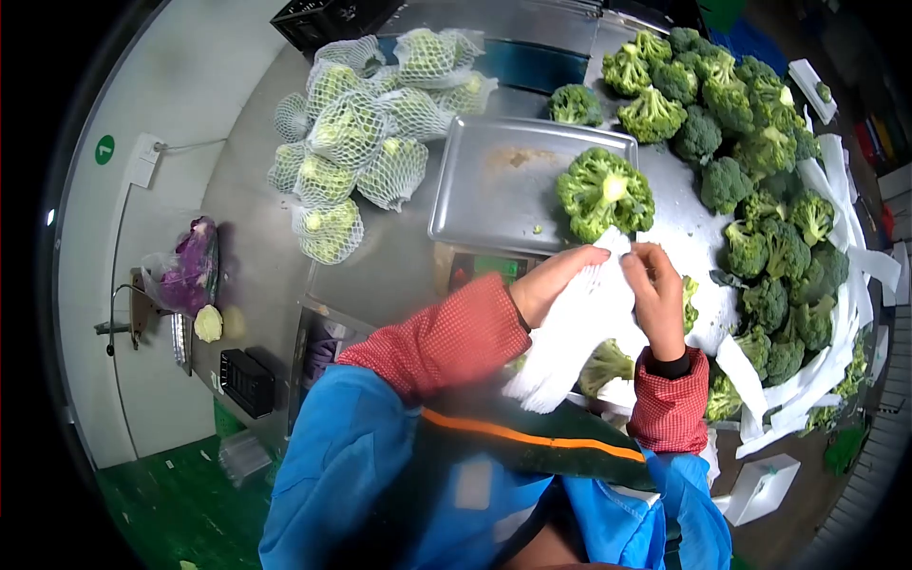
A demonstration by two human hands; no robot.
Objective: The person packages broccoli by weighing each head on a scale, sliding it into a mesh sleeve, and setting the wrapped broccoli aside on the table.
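My left hand (557,281) pinches a bunched white foam net sleeve (560,353) at its upper end. Opposite it, my right hand (657,296) has thumb and fingers closed on the same end. The rest of the sleeve hangs toward my apron. Just beyond my fingertips a broccoli head (591,204) lies stem side up over the right front corner of a metal scale tray (470,185). Below the sleeve another broccoli head (605,367) partly shows near the table edge.
Net-wrapped broccoli heads (347,128) are piled at the back left. Many bare broccoli heads (727,104) cover the right side, bordered by white strips (836,180). A purple bundle (190,266) and a black box (247,382) lie far left. A black crate (328,21) stands at the back.
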